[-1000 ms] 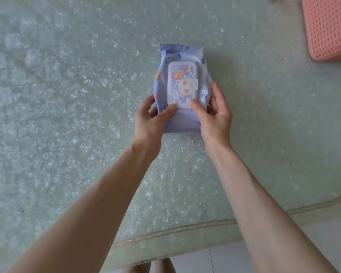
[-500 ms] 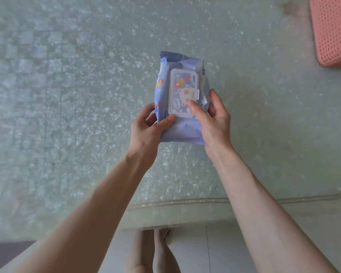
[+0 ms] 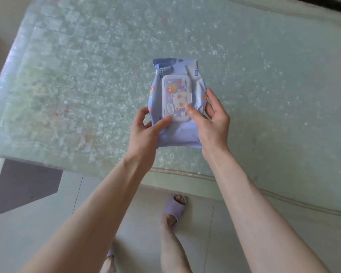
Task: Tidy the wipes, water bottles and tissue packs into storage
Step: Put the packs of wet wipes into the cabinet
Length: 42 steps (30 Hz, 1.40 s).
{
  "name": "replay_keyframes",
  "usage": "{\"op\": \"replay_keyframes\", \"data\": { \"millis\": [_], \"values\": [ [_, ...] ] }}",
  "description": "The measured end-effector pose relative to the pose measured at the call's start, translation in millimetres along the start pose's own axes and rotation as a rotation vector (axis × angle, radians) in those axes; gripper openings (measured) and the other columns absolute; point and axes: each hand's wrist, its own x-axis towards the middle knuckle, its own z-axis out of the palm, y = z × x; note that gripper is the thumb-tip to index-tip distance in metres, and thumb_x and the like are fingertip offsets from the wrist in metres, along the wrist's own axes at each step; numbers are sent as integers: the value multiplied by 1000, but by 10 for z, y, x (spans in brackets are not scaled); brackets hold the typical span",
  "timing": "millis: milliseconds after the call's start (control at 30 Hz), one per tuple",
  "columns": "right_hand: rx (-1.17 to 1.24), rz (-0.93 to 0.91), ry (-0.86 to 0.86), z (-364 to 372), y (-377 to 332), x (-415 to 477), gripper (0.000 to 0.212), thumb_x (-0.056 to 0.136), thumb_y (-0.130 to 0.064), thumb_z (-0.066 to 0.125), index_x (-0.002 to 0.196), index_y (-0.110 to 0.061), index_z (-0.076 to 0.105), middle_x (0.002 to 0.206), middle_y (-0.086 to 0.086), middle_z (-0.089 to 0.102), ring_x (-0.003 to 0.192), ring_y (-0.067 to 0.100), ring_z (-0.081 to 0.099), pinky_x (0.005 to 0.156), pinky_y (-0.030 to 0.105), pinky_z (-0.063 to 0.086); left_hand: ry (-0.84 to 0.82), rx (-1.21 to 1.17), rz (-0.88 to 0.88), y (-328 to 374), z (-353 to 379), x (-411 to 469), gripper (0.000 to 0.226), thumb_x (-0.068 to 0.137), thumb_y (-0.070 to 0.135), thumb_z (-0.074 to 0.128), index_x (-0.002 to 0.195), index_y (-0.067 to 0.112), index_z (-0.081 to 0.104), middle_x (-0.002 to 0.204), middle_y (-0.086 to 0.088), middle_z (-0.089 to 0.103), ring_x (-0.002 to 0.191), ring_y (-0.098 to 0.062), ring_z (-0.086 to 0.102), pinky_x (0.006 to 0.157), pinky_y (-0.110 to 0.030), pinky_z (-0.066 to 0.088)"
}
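Pack of wet wipes [image 3: 180,133], lilac soft plastic printed with small red and orange cartoon figures: there is one, and it is held in both hands over the pale green crackle-patterned glass table [image 3: 87,85], a little inside the table's near edge. Its long axis runs from near to far across the table, leaning slightly to the right at the far end. The crimped, sealed end points away from the person and the smooth folded end points back towards the table's near edge. The broad face with the one translucent white flip lid [image 3: 176,95] is turned up to the camera, and the lid's small latch tab sits on its right side.

The left hand [image 3: 144,134] grips the pack's left near corner, thumb lying across the lid's near left corner and fingers [image 3: 143,113] curled round behind the edge. The right hand [image 3: 213,125] grips the right side, thumb pressed on the lid's near right part and fingers [image 3: 213,97] spread behind the pack's right edge. Whether the pack's underside touches the table cannot be told.

On the person's side of the table's near edge lies a pale tiled floor [image 3: 47,223], with one foot in a lilac slipper [image 3: 175,208] plainly in view. A dark grey panel [image 3: 24,184] shows below the table's near left corner.
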Motion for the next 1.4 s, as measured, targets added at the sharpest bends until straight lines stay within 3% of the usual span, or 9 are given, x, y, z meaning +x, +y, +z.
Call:
{"op": "replay_keyframes", "data": {
  "millis": [67, 200, 300, 400, 500, 633, 900, 1033, 1400],
  "values": [
    [-20, -10, -34, 222, 75, -179, 69, 79, 4, 73, 142, -6, 44, 116, 3, 64, 94, -6, 64, 81, 12, 51, 33, -21, -5, 43, -296, -81, 25, 85, -1, 67, 93, 17, 51, 88, -10, 72, 69, -22, 67, 64, -32, 54],
    [-20, -3, -78, 702, 273, -632, 75, 79, 0, 75, 144, -5, 39, 123, 7, 63, 116, 9, 59, 95, 18, 49, 70, -51, -13, 129, -959, -323, 29, 83, -4, 67, 87, 18, 48, 80, -6, 72, 61, -19, 67, 55, -29, 53],
    [-32, -9, -125, 1093, 482, -1009, 56, 77, -1, 76, 129, -4, 56, 109, 6, 71, 98, 13, 67, 93, 32, 54, 69, -59, -3, 193, -1540, -525, 30, 83, -5, 67, 86, 18, 48, 82, -6, 72, 64, -21, 67, 60, -31, 53],
    [-28, -34, -170, 1466, 702, -1393, 35, 79, 0, 74, 112, -6, 65, 98, 6, 73, 88, 16, 69, 86, 34, 56, 71, -62, 4, 241, -2108, -728, 30, 83, -6, 67, 89, 17, 49, 86, -10, 72, 68, -24, 67, 63, -33, 54],
    [-19, -30, -168, 1754, 901, -1721, 36, 80, 0, 74, 114, -4, 64, 102, 10, 73, 90, 17, 69, 85, 33, 57, 89, -70, 26, 247, -2545, -909, 30, 82, -8, 66, 88, 15, 49, 74, -3, 72, 60, -18, 67, 54, -27, 54],
    [-25, -31, -172, 2092, 1181, -2126, 37, 79, 1, 74, 114, -6, 65, 104, 10, 73, 97, 23, 70, 89, 39, 57, 96, -39, 38, 193, -3099, -1125, 29, 82, -7, 68, 92, 14, 51, 82, -8, 70, 70, -25, 65, 63, -32, 54],
    [25, -8, -157, 2348, 1533, -2586, 41, 78, 5, 74, 117, 0, 61, 103, 9, 72, 91, 19, 70, 85, 36, 58, 92, -27, 5, 40, -3678, -1384, 30, 80, -5, 70, 90, 18, 54, 89, -11, 72, 77, -29, 67, 69, -36, 53],
    [23, 17, -186, 2405, 1769, -2754, 39, 77, 7, 73, 114, -2, 62, 98, 5, 72, 88, 17, 70, 82, 37, 58, 123, -31, -21, -148, -3919, -1469, 31, 80, -5, 71, 92, 17, 52, 89, -10, 72, 74, -27, 67, 56, -27, 51],
    [-61, 76, -237, 2448, 2668, -2832, 32, 77, 4, 76, 105, -6, 64, 98, 7, 74, 88, 21, 72, 79, 38, 60, 195, -76, -82, -938, -4439, -1389, 33, 80, -6, 70, 88, 18, 49, 95, -15, 71, 82, -31, 65, 77, -44, 51]
  ]
}}
